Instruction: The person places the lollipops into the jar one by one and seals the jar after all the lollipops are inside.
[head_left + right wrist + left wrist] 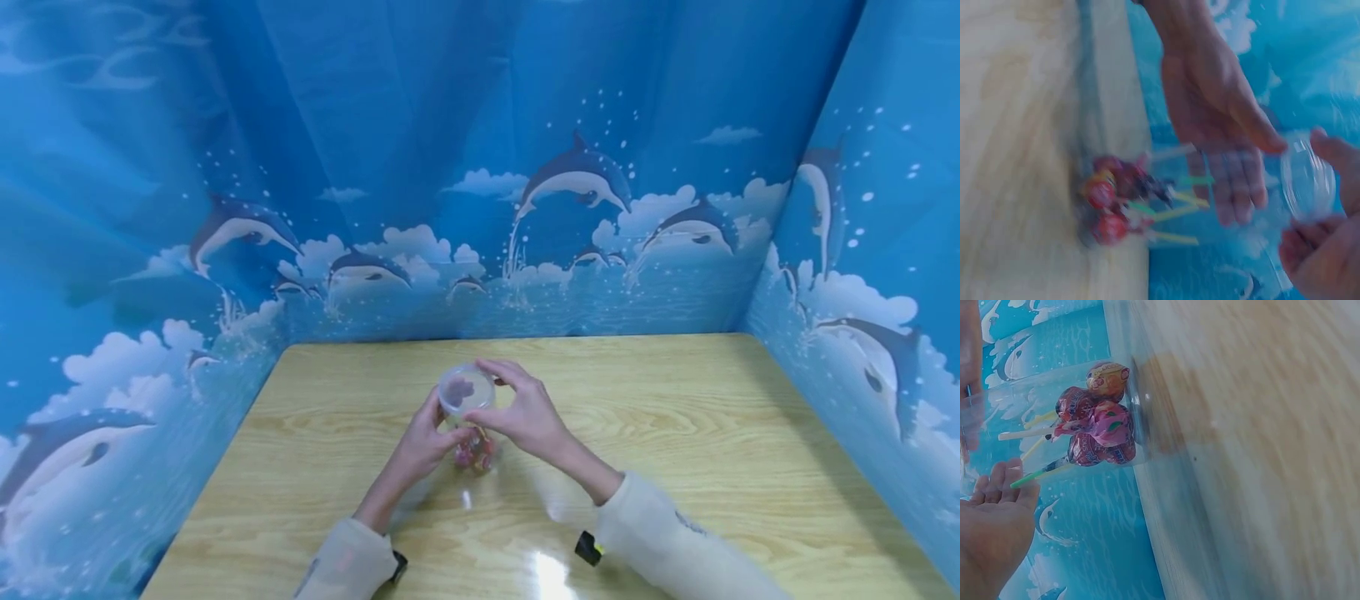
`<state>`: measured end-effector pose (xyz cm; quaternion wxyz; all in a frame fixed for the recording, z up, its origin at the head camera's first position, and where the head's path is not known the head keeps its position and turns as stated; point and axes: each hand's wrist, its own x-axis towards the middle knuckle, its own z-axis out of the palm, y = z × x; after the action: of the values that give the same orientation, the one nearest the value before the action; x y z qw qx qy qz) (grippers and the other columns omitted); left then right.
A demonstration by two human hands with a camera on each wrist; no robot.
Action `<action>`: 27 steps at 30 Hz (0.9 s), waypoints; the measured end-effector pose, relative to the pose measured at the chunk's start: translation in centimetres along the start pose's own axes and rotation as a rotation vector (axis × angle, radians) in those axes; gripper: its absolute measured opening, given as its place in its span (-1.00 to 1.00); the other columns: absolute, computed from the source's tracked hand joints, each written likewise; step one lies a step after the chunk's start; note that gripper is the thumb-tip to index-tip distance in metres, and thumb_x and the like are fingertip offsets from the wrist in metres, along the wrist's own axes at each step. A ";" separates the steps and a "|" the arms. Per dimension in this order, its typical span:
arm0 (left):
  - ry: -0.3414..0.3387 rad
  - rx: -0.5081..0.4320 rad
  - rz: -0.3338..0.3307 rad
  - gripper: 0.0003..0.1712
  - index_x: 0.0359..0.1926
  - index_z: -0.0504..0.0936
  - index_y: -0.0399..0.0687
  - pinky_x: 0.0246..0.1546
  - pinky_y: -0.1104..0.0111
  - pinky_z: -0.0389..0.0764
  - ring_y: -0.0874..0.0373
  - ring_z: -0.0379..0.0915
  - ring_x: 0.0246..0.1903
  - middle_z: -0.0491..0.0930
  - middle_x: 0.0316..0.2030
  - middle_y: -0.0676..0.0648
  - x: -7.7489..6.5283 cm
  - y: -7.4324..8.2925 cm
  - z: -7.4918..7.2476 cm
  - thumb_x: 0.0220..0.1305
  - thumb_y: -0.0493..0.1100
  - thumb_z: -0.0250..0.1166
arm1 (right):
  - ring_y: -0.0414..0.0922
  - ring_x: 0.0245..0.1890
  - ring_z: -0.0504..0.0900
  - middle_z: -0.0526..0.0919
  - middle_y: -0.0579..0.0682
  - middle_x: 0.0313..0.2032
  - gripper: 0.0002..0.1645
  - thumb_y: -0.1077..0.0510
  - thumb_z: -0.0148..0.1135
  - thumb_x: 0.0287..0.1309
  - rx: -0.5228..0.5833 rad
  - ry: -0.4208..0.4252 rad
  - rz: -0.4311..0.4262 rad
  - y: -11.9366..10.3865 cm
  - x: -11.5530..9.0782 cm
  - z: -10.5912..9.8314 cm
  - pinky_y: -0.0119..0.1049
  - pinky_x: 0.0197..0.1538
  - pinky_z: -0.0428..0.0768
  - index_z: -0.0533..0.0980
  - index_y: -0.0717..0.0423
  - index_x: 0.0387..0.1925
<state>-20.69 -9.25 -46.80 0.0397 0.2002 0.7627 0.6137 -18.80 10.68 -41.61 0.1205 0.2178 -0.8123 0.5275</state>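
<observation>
A clear plastic jar stands upright, with its base at the tabletop. Several wrapped lollipops lie heads-down in its bottom, their coloured sticks pointing up. My left hand holds the jar's side below the rim, thumb towards me and fingers behind the clear wall. From the right, my right hand grips the round transparent lid by its edge, thumb on the near side and fingers on the far side. The lid sits at the jar's mouth; whether it is loose I cannot tell.
A wood-grain table extends around the jar. Blue dolphin-print curtains enclose it at the back and both sides. Black straps show at my sleeves, one a dark device by the right cuff.
</observation>
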 end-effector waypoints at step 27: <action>0.014 -0.007 0.005 -0.01 0.54 0.21 -0.21 0.47 -0.16 0.18 -0.27 0.27 0.41 0.42 0.38 -0.31 0.1 0.2 0.3 0.16 -0.37 0.51 | 0.01 0.20 0.53 0.57 0.10 0.23 -0.06 0.10 0.71 -0.10 -0.003 -0.003 0.002 0.2 0.4 0.1 -0.03 0.26 0.58 0.48 0.25 0.32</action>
<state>-20.59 -8.93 -46.63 0.0335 0.1977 0.7605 0.6176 -19.20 10.61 -41.62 0.1191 0.2176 -0.8136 0.5259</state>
